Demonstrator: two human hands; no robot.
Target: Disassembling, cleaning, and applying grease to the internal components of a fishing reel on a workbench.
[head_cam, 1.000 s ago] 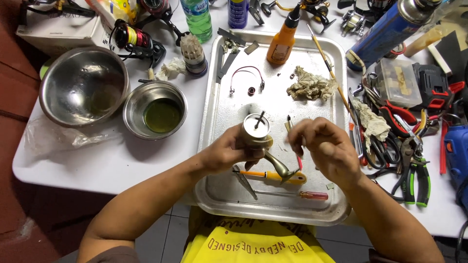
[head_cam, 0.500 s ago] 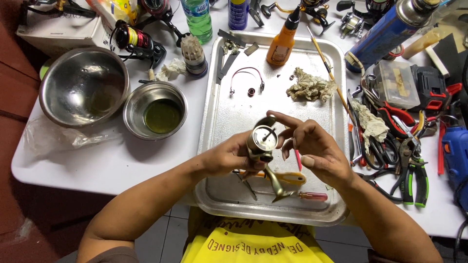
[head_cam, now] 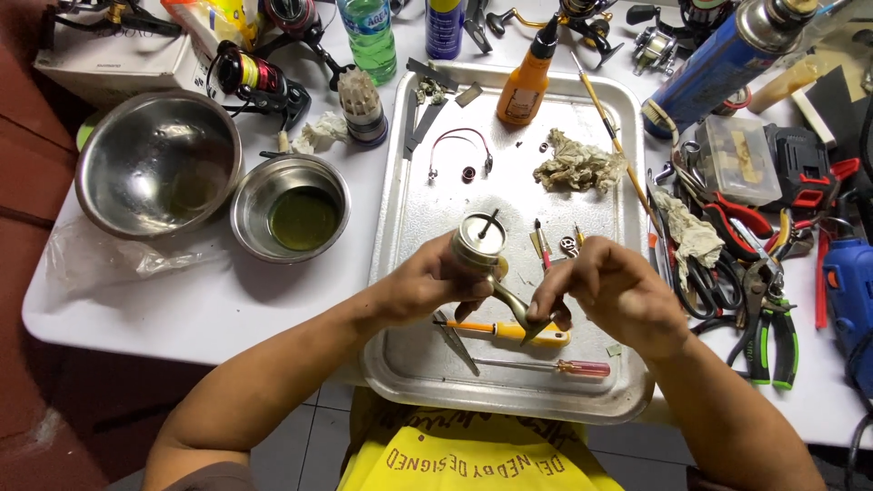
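Bright, even overhead light; sharp, slight edge distortion.

Reel body (head_cam: 479, 244) brushed metal; tray (head_cam: 414, 209) dull steel (scuffed); rag (head_cam: 578, 165) cloth.

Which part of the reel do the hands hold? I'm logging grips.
Left hand grips the reel body below its rotor; right hand pinches its foot.
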